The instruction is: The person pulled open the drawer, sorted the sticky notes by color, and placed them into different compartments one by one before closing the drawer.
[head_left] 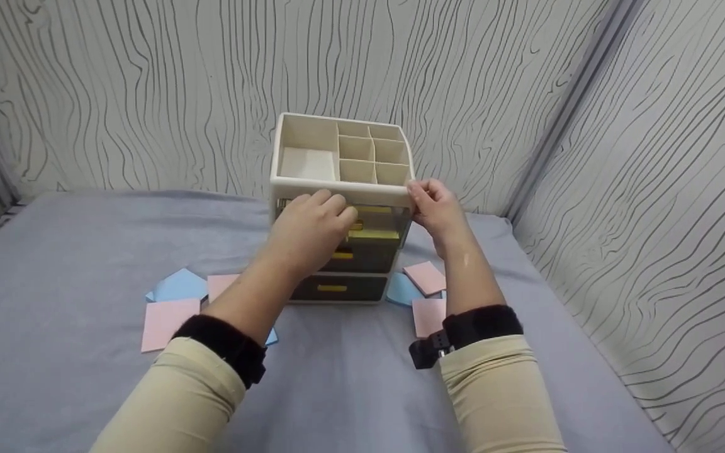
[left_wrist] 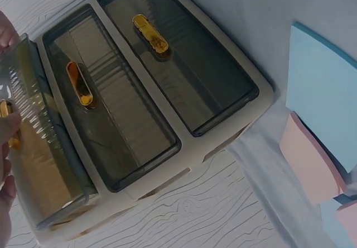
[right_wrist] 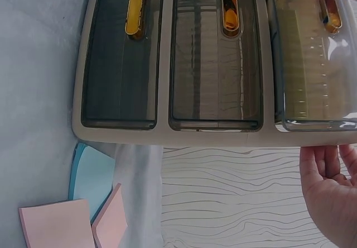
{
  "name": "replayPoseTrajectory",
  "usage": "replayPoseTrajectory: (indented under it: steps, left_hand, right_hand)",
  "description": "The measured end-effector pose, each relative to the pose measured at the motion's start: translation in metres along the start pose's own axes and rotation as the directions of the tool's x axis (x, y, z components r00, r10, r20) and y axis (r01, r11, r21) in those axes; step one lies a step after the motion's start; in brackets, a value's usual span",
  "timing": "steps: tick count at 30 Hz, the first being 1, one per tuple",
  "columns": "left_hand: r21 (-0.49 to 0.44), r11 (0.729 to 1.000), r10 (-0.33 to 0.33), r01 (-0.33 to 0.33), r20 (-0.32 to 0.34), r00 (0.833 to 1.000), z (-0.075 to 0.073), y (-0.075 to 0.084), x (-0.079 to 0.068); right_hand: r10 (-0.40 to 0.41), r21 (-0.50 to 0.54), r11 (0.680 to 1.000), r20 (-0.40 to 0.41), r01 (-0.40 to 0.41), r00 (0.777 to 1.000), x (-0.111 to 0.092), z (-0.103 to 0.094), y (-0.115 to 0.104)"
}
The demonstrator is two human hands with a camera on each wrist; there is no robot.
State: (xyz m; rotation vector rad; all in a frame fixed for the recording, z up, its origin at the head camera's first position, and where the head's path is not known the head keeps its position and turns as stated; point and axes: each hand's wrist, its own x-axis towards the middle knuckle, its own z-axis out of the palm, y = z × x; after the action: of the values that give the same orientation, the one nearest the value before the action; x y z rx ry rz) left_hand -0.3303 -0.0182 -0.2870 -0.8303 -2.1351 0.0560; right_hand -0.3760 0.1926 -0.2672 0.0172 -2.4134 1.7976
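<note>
A cream desktop drawer organizer (head_left: 277, 182) stands upright with a divided open top and three smoky see-through drawers. My left hand (head_left: 316, 226) is at the top drawer (left_wrist: 42, 164), its fingers pinching the yellow handle (right_wrist: 333, 16). That drawer juts out a little from the frame, and something yellow (head_left: 372, 234) shows inside it. On the other side, my right hand (head_left: 439, 211) grips the organizer's upper right edge, thumb by the front corner and fingers along the side. The middle drawer (left_wrist: 111, 103) and bottom drawer (left_wrist: 184, 69) sit flush in the frame.
Pink and blue note pads lie on the grey cloth on both sides of the organizer: a pink pad (head_left: 170, 321) and a blue pad (head_left: 180, 286) at left, a blue pad (head_left: 404, 289) and a pink pad (head_left: 425, 277) at right. A patterned wall (head_left: 211, 94) rises behind.
</note>
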Motion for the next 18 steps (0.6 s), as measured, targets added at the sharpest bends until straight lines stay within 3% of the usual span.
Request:
replayPoseTrajectory:
  steps: [10,18]
  left_hand:
    - [-0.003,0.992,-0.124,0.125,0.079,0.989,0.006,-0.001,0.01]
    - [0.063,0.988,-0.139,0.141,-0.03,0.99,0.012,0.003,0.009]
  right_hand:
    - [-0.001,0.009,1.0,0.004,0.001,1.0,0.0,-0.001,0.0]
    - [-0.013,0.032,0.999,0.002,0.013,1.0,0.001,-0.001,0.0]
